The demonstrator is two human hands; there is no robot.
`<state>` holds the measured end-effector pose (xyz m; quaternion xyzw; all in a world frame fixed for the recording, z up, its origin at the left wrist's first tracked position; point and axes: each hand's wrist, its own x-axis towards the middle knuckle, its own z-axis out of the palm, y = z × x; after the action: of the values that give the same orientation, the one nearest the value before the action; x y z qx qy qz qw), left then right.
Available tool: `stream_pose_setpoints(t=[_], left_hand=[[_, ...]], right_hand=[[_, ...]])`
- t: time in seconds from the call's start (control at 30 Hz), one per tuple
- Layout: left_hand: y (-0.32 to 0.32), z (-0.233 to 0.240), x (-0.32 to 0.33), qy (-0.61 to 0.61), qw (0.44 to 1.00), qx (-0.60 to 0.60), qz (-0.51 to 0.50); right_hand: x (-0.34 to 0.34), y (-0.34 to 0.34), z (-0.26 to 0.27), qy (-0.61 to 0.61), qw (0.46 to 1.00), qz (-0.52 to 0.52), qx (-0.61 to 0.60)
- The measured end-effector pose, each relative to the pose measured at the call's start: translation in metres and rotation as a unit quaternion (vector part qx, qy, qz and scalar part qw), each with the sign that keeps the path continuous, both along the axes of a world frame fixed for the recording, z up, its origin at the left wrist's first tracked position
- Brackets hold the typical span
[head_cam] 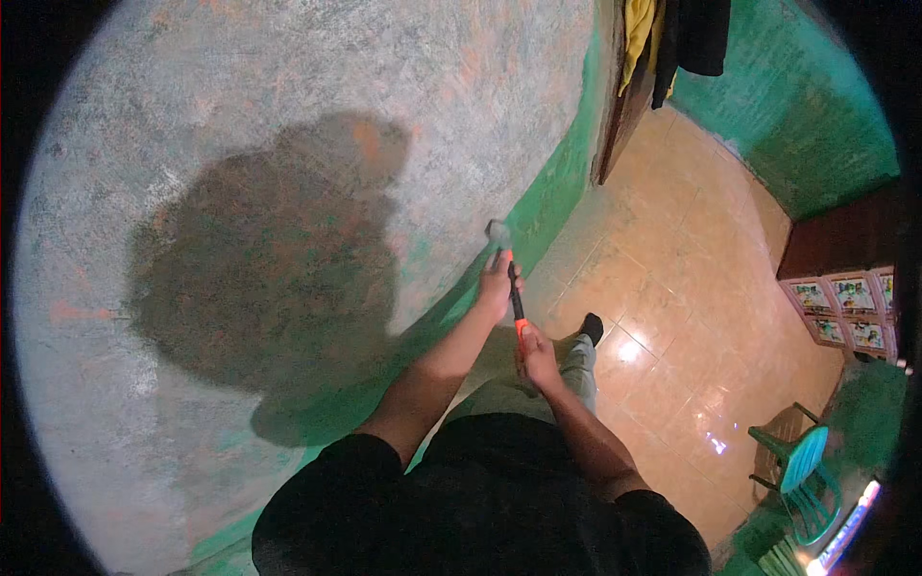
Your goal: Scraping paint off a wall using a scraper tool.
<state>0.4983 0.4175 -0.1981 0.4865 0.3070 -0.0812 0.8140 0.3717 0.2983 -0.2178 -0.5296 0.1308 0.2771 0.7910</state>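
Both my hands hold a hand tool with an orange and black handle (pixel 516 291), which looks like a long-handled scraper. My left hand (pixel 495 286) grips it near the head, and my right hand (pixel 539 358) wraps the orange lower end. The tool's pale head (pixel 497 230) is blurred and lies at or close to the wall, by the border between a whitish, scraped-looking surface (pixel 461 144) and a green painted band (pixel 551 201). Whether the head touches the wall I cannot tell. Traces of green and orange show through the whitish surface.
Glossy tan floor tiles (pixel 670 288) spread to my right. Yellow cloth (pixel 637 36) and dark cloth (pixel 702 36) hang by a brown door or frame (pixel 618 129). A green plastic chair (pixel 803 461), a drawer cabinet (pixel 839 306) and a lit tube lamp (pixel 843 529) are at the right.
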Motion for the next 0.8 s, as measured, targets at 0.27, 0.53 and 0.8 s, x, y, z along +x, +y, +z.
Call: stream_pose_setpoints(t=[0.27, 0.53, 0.8], left_hand=[[-0.011, -0.008, 0.013, -0.001, 1.0, -0.005, 0.019], [-0.016, -0.01, 0.038, 0.0, 0.999, -0.044, 0.029], [-0.001, -0.004, 0.002, -0.009, 0.988, -0.153, 0.029]], right_hand=[[0.014, -0.009, 0.0, 0.009, 1.0, -0.006, -0.017], [0.04, -0.013, 0.01, 0.046, 0.999, -0.01, 0.012], [0.009, -0.007, -0.022, -0.002, 0.999, -0.014, 0.039]])
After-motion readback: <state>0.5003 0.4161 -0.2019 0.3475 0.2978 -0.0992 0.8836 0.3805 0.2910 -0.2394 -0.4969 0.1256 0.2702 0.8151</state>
